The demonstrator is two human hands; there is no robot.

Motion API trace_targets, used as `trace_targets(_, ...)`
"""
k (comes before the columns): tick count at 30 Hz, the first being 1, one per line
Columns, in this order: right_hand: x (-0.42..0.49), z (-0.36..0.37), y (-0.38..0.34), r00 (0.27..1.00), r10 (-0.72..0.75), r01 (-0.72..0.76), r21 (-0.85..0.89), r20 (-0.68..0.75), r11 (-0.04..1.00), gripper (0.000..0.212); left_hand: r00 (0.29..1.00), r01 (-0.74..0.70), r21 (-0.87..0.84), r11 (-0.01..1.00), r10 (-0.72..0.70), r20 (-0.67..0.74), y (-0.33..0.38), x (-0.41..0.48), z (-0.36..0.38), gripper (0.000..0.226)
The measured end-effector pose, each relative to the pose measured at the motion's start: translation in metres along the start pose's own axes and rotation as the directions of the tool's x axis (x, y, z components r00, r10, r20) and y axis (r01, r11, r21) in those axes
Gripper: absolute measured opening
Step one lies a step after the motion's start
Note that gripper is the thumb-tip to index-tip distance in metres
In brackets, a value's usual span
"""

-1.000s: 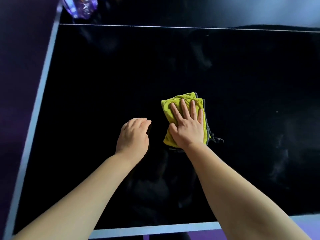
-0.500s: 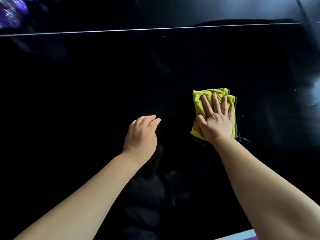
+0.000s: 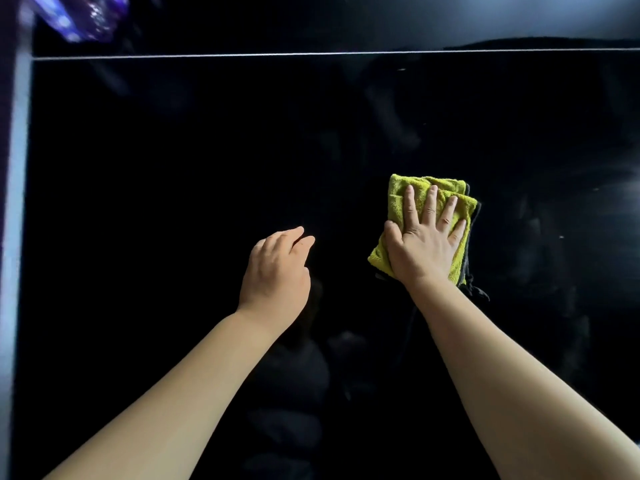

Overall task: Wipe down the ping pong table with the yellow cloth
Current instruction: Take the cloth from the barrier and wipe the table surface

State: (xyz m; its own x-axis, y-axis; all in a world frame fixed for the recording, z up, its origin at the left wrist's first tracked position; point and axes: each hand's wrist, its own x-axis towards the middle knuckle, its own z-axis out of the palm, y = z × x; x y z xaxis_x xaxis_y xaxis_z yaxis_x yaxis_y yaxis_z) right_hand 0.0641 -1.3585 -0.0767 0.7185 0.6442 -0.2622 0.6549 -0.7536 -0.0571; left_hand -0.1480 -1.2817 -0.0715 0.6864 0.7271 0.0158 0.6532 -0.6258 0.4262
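A folded yellow cloth [image 3: 398, 199] with a dark edge lies flat on the glossy black ping pong table [image 3: 173, 202], right of centre. My right hand [image 3: 424, 245] presses down on it with straight, spread fingers and covers most of its lower half. My left hand [image 3: 277, 271] rests on the bare table to the left of the cloth, a hand's width away, fingers loosely curled and holding nothing.
A thin white line [image 3: 311, 54] crosses the table at the far side. The table's pale left border [image 3: 15, 202] runs down the left edge of the view. A blurred purple object [image 3: 86, 15] sits at the far left corner.
The cloth under my right hand slid right across the table over the last second. The view swung right, then back left, bringing the left border into sight again.
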Motion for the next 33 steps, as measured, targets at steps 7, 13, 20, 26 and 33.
trace_targets(7, -0.038, 0.024, -0.136, 0.977, -0.214, 0.215, -0.057, 0.009, 0.975, 0.073, 0.981, 0.194, 0.106, 0.975, -0.195, 0.001, -0.107, -0.040, -0.061, 0.048)
trace_targets(13, -0.074, 0.039, -0.248, 0.891, -0.447, 0.454, -0.117, 0.077, 0.883, 0.072, 0.935, 0.344, 0.254, 0.904, -0.355, -0.002, -0.180, -0.071, -0.106, 0.049)
trace_targets(20, -0.114, 0.058, -0.336, 0.668, -0.729, 0.744, -0.127, 0.149, 0.656, 0.069, 0.894, 0.439, 0.290, 0.850, -0.445, -0.048, -0.221, -0.082, -0.130, 0.050)
trace_targets(26, -0.094, 0.058, -0.324, 0.560, -0.818, 0.828, -0.081, 0.129, 0.555, 0.066, 0.903, 0.398, 0.362, 0.843, -0.429, 0.007, -0.211, -0.060, -0.125, 0.050)
trace_targets(33, -0.027, 0.034, -0.244, 0.676, -0.733, 0.737, -0.083, 0.079, 0.671, 0.066, 0.940, 0.252, 0.417, 0.873, -0.324, 0.109, -0.140, 0.016, -0.093, 0.055)
